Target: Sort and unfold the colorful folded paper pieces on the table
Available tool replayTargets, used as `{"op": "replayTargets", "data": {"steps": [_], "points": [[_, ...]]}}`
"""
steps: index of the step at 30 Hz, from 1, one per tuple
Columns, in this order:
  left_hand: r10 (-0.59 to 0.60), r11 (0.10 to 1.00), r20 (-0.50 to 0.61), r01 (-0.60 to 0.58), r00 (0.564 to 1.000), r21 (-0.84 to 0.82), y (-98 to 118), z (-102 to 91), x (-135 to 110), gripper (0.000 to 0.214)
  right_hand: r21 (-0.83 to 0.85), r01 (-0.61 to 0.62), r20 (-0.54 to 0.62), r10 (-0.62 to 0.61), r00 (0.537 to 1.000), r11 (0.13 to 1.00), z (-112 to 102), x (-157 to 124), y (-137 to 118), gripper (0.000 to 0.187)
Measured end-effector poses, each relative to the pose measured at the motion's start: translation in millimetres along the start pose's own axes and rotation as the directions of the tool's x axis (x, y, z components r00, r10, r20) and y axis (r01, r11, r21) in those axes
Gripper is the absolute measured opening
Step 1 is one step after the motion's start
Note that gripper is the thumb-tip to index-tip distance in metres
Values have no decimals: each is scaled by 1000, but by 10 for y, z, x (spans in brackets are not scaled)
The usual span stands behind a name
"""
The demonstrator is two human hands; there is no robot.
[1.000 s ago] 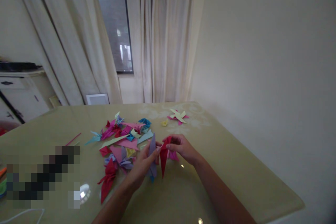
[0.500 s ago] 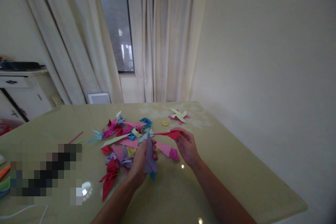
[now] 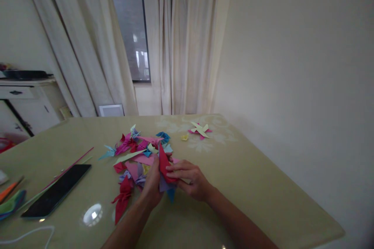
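- Left hand (image 3: pixel 153 182): fingers curl round the purple paper (image 3: pixel 164 186).
- Right hand (image 3: pixel 193 181): fingers narrow, holding the red paper (image 3: pixel 164 165) against the purple one.
- Both papers are over the bench (image 3: pixel 248 190), at the heap's right edge; a blue tip (image 3: pixel 171 194) shows below them.
- Red figure (image 3: pixel 124 193): beside the left forearm.
- Phone (image 3: pixel 57 191): well to the left.
- Pinwheel (image 3: pixel 200 130): farther back.

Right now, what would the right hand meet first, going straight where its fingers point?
The red folded paper, which the right hand touches; behind it, seemingly the lavender paper, though depth is unclear.
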State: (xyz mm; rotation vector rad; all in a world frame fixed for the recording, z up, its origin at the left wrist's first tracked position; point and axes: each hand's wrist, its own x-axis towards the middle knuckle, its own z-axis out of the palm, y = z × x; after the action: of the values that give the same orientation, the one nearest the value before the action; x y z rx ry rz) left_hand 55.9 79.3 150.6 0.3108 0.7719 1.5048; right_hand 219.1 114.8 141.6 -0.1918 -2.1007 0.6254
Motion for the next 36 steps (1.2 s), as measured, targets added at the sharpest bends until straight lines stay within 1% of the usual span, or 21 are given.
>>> {"op": "replayTargets", "data": {"steps": [4,6,9,11,13,15,16,18,20,21,22,24,25,26,27,28,30,32,33,34,36], "points": [[-5,1000,8,5,1000,-4,-1,2,-1,47,-32,-3,2,3,1000,999,14,0,-49,31],[-4,1000,26,4,1000,-19,7,2,4,49,-76,9,24,-7,1000,997,22,4,-58,29],[21,1000,27,-20,999,-16,14,-7,24,41,-152,27,40,-21,999,988,13,5,-43,26],[36,999,7,-36,999,1,11,-25,49,35,-175,34,50,-26,998,984,-3,0,-31,31],[55,998,10,-56,998,27,1,-50,77,36,-173,43,59,-33,998,984,-14,-4,-33,41],[105,991,51,-108,993,72,-14,-71,96,45,-159,25,17,-23,1000,987,-11,-3,-48,41],[130,985,75,-137,989,101,-25,-77,97,51,-152,-3,-35,-2,999,988,-6,1,-56,38],[150,971,129,-171,980,168,-61,-78,75,57,-126,-118,-186,93,978,985,7,13,-59,36],[92,954,189,-141,978,265,-122,-74,22,59,-48,-265,-312,237,920,963,10,29,-28,37],[45,937,226,-120,973,329,-161,-73,-10,59,15,-325,-318,312,895,946,5,34,3,39],[-4,909,262,-105,965,404,-203,-74,-42,59,82,-375,-280,382,881,924,-5,36,44,41],[-89,831,317,-105,944,547,-279,-77,-93,57,193,-462,-150,491,858,866,-37,28,150,43],[-113,801,336,-114,935,588,-306,-77,-107,56,226,-500,-113,532,839,836,-56,16,209,47],[-116,790,348,-126,930,600,-320,-73,-110,54,235,-532,-112,567,816,813,-75,-1,269,51],[-98,801,353,-137,930,583,-322,-67,-105,54,212,-559,-143,592,793,801,-92,-23,326,54],[-65,828,349,-145,935,542,-312,-59,-90,53,148,-581,-191,600,777,800,-107,-50,379,54],[29,893,308,-163,951,419,-266,-45,-39,52,-103,-611,-239,577,781,785,-119,-115,462,47],[93,938,255,-171,962,303,-209,-43,24,53,-392,-602,-191,579,793,695,-107,-180,511,36],[105,953,234,-165,967,253,-183,-49,55,54,-497,-587,-156,599,785,639,-94,-206,524,36],[106,966,216,-152,971,207,-161,-59,83,54,-568,-573,-125,626,770,591,-80,-225,529,38],[87,984,196,-115,977,135,-129,-82,121,57,-634,-561,-98,664,741,532,-61,-235,525,39]]}}
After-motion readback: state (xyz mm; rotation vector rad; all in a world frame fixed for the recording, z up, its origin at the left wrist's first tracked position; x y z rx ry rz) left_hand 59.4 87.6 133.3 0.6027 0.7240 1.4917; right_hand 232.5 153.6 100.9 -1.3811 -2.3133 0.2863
